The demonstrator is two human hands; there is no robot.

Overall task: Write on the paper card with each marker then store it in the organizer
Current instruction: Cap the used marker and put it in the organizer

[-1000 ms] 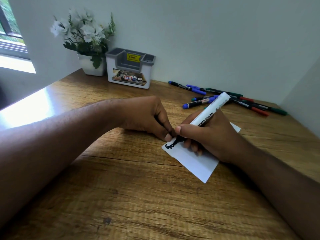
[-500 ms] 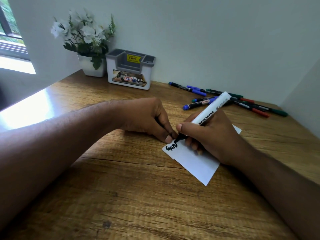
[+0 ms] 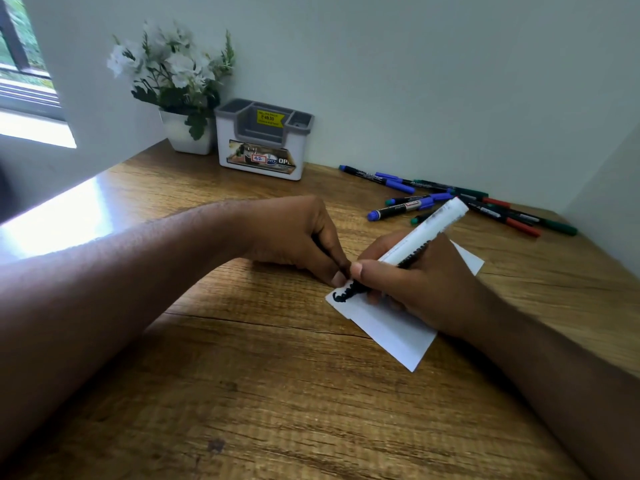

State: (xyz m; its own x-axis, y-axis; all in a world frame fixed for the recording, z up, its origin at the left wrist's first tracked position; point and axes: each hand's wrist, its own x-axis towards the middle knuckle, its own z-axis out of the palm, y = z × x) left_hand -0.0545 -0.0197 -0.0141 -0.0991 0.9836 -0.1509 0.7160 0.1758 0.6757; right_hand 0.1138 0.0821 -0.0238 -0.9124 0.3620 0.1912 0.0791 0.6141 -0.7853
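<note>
Ahead of me to the left, a white pot of white flowers [image 3: 173, 74] stands on my wooden table [image 3: 242, 393] against the wall, a window [image 3: 20, 64] at far left.

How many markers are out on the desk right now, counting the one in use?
About 9: one white marker in the right hand; roughly eight in the loose pile right of the organizer. Overlaps may hide others.

White card [image 3: 388, 327] with black scribble [image 3: 343, 294], white marker [image 3: 424, 233], wood-grain desk [image 3: 242, 393], blue, green, red pens [image 3: 450, 199], grey-white organizer [image 3: 263, 143] with yellow sticker [image 3: 269, 117].
</note>
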